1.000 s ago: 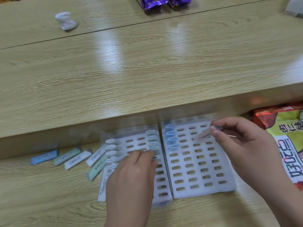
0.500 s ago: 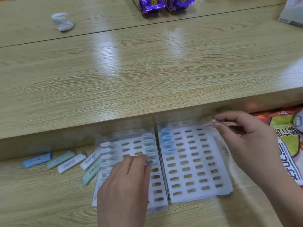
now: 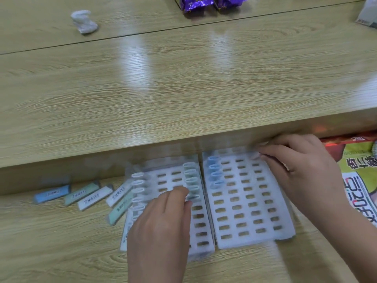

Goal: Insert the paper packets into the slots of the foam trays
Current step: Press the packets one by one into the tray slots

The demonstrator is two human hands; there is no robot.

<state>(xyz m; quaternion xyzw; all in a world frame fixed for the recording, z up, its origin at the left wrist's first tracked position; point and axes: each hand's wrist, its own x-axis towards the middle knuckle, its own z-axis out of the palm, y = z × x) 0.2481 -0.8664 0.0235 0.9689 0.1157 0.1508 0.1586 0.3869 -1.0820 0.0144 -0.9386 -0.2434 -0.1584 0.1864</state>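
Note:
Two white foam trays lie side by side on the lower desk. The left tray (image 3: pixel 201 231) has packets standing in its left and right columns; the right tray (image 3: pixel 251 213) has several blue packets (image 3: pixel 214 172) in its left column. My left hand (image 3: pixel 161 227) rests on the left tray, fingertips at a greenish packet (image 3: pixel 192 198) in a slot of the right column. My right hand (image 3: pixel 302 170) pinches a small pale packet (image 3: pixel 256 155) at the right tray's far row. Loose packets (image 3: pixel 89 198) lie left of the trays.
A raised wooden shelf (image 3: pixel 183 88) overhangs just behind the trays. On it sit a crumpled white tissue (image 3: pixel 83 22) and purple snack bags (image 3: pixel 204 4). A red and green snack bag (image 3: pixel 361 174) lies right of the trays.
My right hand has carried the pale packet away from me, from the right tray's middle rows to its far row under the shelf. My left hand has stayed at the left tray's packet.

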